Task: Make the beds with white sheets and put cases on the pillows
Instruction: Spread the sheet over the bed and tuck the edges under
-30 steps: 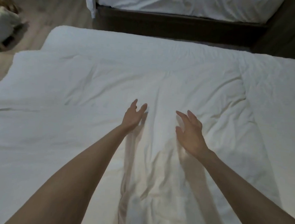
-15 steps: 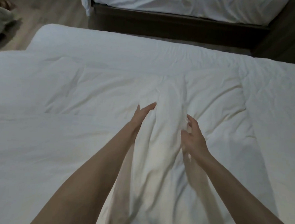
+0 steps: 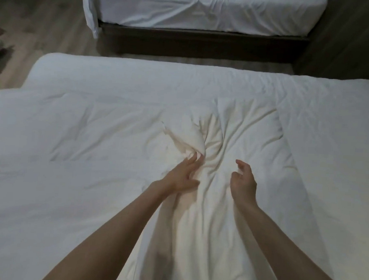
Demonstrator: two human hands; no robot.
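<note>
The near bed (image 3: 140, 76) carries a white duvet (image 3: 73, 147), bunched into creases near its middle. Beyond the near bed, across wood floor (image 3: 46, 28), a second bed (image 3: 204, 43) wears a white sheet (image 3: 206, 11).

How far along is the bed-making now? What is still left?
Done: the white sheet already covers the far dark-framed bed. In hand: the left hand presses the bunched white cover on the near bed, right hand beside. Left: smoothing those creases; no pillows in view.
</note>
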